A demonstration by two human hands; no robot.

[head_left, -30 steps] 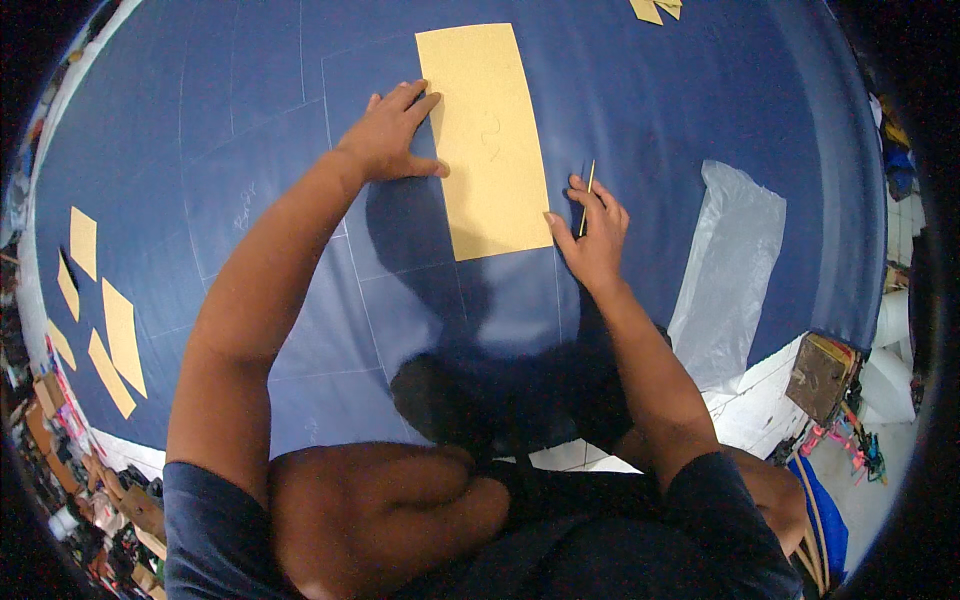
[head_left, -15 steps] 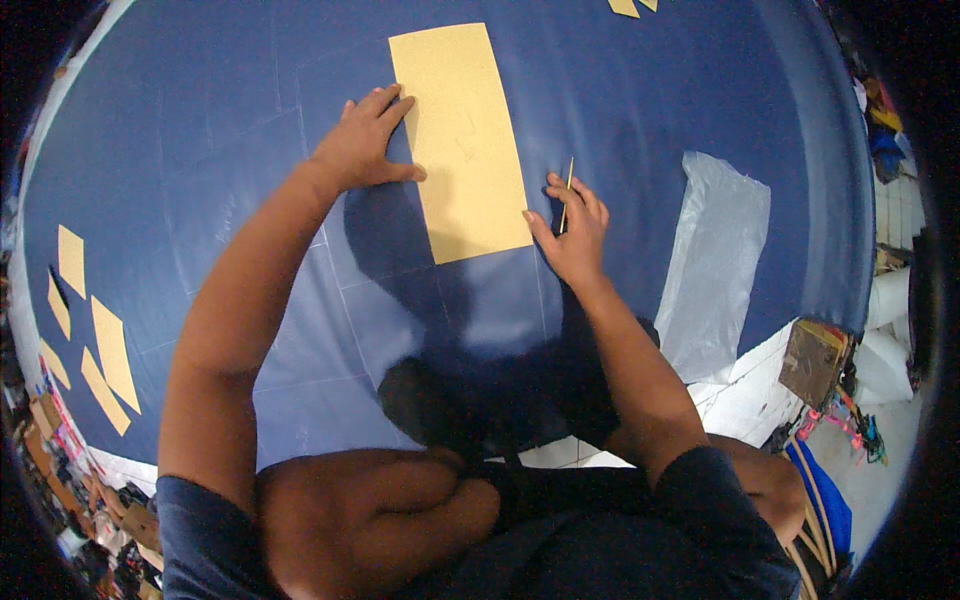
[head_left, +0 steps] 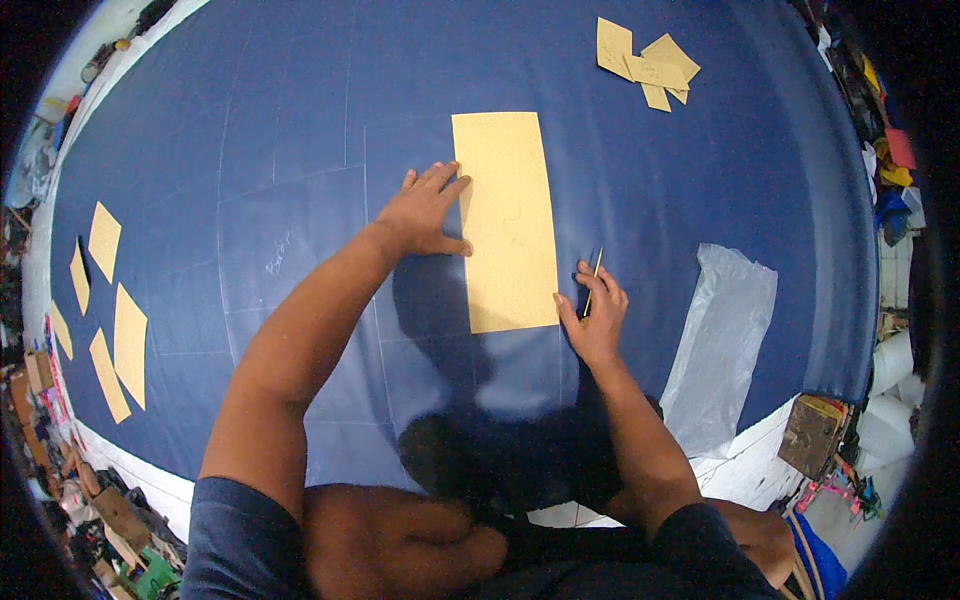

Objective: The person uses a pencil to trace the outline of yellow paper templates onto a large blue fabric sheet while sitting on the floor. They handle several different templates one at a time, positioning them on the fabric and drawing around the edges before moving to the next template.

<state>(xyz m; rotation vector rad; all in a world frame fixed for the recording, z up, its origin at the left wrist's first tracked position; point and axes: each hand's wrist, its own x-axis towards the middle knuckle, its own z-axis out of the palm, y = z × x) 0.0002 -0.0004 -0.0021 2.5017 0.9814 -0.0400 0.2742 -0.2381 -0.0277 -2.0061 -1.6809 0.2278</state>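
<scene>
A yellow rectangular card [head_left: 508, 220] lies flat on a large dark blue sheet [head_left: 290, 130] marked with thin pale lines. My left hand [head_left: 425, 215] rests at the card's left edge, its fingers spread and thumb apart, with fingertips on the card's border. At the lower right edge of the card is my right hand [head_left: 600, 320], its thumb by that edge. Between its fingers stands a thin pen-like stick [head_left: 594, 280], point upward and away from me; its exact kind is not clear.
Several yellow card pieces [head_left: 130, 345] lie at the left, and an overlapping cluster of yellow cards [head_left: 655, 72] at the far right. A translucent whitish plastic strip [head_left: 722, 345] lies right of my right hand. Beyond the sheet's right edge sit a brown box-like object [head_left: 810, 437] and white rolls [head_left: 890, 390].
The whole view has shifted, so the card and hands appear lower and further right, and the far card cluster shows fully. Both hands keep nearly the same places against the card.
</scene>
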